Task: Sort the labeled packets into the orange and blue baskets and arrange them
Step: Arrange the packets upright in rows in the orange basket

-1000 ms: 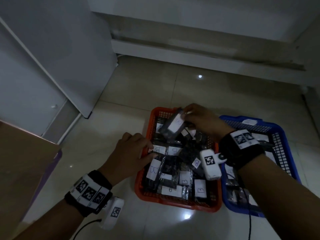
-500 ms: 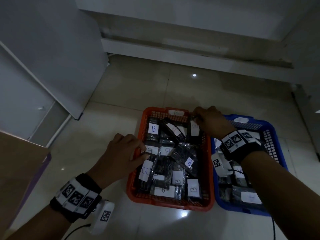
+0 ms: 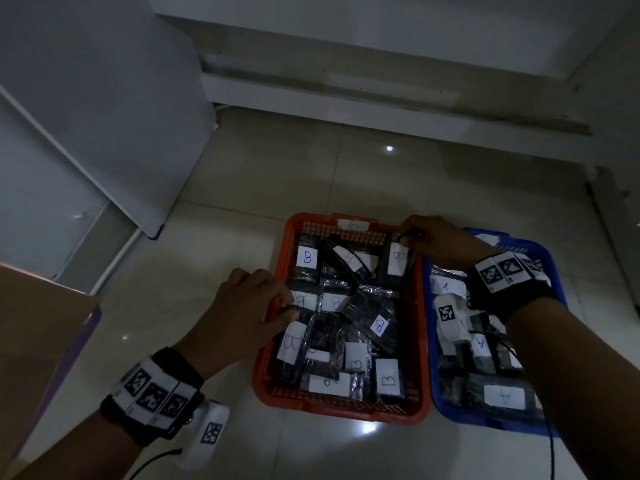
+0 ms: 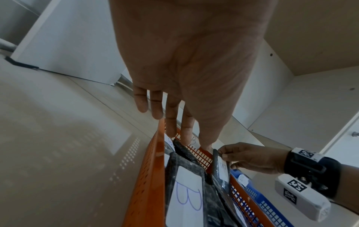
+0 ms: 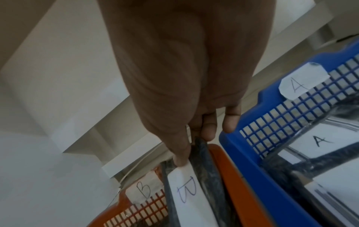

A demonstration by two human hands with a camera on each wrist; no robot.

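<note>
The B packet (image 3: 397, 263) stands on edge in the orange basket's (image 3: 419, 341) far right corner, long axis up, pinched at its top by my right hand (image 3: 437, 242). My left hand (image 3: 247, 303) rests relaxed at the left rim, farther off.

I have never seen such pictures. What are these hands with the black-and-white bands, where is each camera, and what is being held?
A person sorts packets with bare hands; the bands carry cameras. One view is from the head, two look along each wrist. On the tiled floor stand an orange plastic basket tagged B and a blue plastic basket tagged A. The right hand pinches a dark packet labelled B at the orange basket's far right corner. The left hand rests at its left rim, touching packets.
</note>
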